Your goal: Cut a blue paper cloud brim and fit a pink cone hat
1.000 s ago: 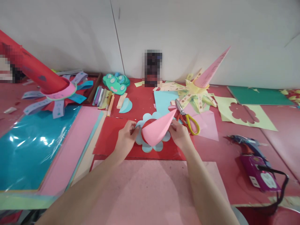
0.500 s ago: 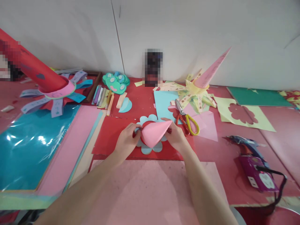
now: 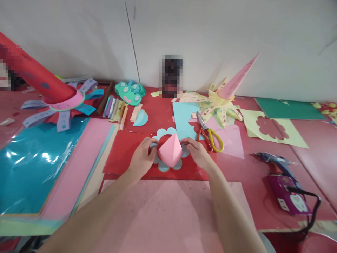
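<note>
1 light-blue, flower-shaped paper piece (image 3: 163, 167) is surrounding 1 pink paper cone (image 3: 170, 153), over the back edge of the red, rectangular sheet (image 3: 118, 156). The bare left hand (image 3: 142, 156) is pinching the flower's left petals. The bare right hand (image 3: 197, 151) is touching its right petals; whether those fingers are pressing together, I cannot tell. Metal scissors with red and yellow handles (image 3: 216, 140) are lying by the sheet's back right corner.
</note>
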Action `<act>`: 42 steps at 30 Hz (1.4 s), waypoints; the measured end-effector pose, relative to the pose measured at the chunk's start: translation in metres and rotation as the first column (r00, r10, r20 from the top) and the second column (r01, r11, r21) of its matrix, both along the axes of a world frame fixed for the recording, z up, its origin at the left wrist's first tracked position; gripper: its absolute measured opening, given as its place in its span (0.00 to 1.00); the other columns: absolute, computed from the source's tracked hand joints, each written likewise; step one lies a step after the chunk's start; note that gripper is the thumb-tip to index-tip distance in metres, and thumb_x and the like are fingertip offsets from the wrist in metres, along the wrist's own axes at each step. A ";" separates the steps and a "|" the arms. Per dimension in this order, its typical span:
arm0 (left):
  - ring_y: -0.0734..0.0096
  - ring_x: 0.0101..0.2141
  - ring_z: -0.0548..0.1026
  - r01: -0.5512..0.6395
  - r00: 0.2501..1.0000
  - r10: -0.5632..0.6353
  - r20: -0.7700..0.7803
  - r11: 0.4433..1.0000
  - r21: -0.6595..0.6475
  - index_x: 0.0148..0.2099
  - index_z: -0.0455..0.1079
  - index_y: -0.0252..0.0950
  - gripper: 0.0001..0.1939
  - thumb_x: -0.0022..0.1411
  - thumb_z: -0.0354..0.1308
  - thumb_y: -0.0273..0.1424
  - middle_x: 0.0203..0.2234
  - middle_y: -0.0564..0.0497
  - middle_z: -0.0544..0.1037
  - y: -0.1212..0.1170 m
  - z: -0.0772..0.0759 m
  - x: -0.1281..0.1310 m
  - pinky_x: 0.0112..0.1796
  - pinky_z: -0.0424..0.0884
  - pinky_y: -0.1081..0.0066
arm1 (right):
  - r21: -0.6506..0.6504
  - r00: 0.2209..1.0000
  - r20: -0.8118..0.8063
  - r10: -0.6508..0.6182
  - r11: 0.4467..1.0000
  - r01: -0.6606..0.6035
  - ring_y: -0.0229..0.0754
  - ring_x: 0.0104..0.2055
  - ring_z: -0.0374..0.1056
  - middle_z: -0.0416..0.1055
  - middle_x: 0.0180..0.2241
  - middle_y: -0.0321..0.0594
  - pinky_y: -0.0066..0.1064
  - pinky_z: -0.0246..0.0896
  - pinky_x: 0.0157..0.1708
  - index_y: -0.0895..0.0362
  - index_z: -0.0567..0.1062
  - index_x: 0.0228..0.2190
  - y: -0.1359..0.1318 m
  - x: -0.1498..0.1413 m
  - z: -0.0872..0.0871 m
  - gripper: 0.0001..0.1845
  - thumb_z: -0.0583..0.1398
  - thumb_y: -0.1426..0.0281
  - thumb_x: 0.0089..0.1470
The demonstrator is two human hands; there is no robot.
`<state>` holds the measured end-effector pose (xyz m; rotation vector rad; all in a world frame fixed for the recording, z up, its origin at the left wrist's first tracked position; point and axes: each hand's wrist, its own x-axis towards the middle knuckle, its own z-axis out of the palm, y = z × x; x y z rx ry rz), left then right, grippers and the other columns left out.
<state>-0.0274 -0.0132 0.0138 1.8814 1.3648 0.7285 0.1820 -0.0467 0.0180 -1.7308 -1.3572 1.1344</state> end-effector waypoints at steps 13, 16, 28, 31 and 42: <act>0.68 0.35 0.72 -0.029 0.998 0.026 -0.053 0.998 -0.056 0.41 0.68 0.39 0.10 0.59 0.48 0.27 0.36 0.51 0.72 0.002 -0.003 0.001 0.31 0.65 0.71 | -0.067 0.963 -0.038 0.268 0.961 -0.270 0.47 0.49 0.65 0.67 0.50 0.42 0.39 0.63 0.46 0.48 0.66 0.52 -0.009 0.008 0.017 0.36 0.68 0.60 0.41; 0.67 0.36 0.72 -0.018 0.999 0.017 -0.033 0.999 -0.042 0.41 0.67 0.38 0.10 0.59 0.48 0.25 0.36 0.51 0.73 0.002 -0.002 0.000 0.32 0.65 0.70 | -0.002 0.969 0.009 0.246 0.969 -0.245 0.48 0.52 0.64 0.67 0.51 0.40 0.39 0.61 0.49 0.47 0.67 0.51 -0.007 0.004 0.013 0.34 0.68 0.62 0.40; 0.68 0.36 0.71 0.013 0.997 -0.011 0.073 1.000 -0.027 0.42 0.71 0.37 0.15 0.60 0.44 0.26 0.34 0.49 0.71 0.003 0.000 -0.002 0.37 0.67 0.69 | 0.057 0.985 0.111 0.136 0.988 -0.143 0.44 0.43 0.68 0.73 0.44 0.35 0.35 0.62 0.42 0.49 0.70 0.46 -0.004 -0.002 0.003 0.23 0.63 0.62 0.47; 0.67 0.39 0.72 0.047 0.988 -0.046 0.148 0.999 -0.003 0.43 0.71 0.37 0.18 0.64 0.40 0.29 0.35 0.49 0.71 0.001 0.003 -0.004 0.40 0.68 0.68 | 0.061 0.986 0.127 0.106 0.992 -0.114 0.44 0.43 0.68 0.73 0.43 0.36 0.34 0.61 0.42 0.51 0.71 0.45 -0.004 -0.003 0.003 0.21 0.62 0.61 0.48; 0.64 0.36 0.73 -0.010 0.981 0.023 -0.191 0.998 0.070 0.50 0.68 0.40 0.20 0.57 0.59 0.41 0.40 0.48 0.70 -0.005 0.006 0.004 0.29 0.68 0.70 | 0.083 0.997 0.069 0.045 0.995 -0.050 0.39 0.30 0.66 0.71 0.27 0.34 0.29 0.59 0.31 0.54 0.71 0.37 -0.001 -0.005 -0.003 0.10 0.55 0.65 0.53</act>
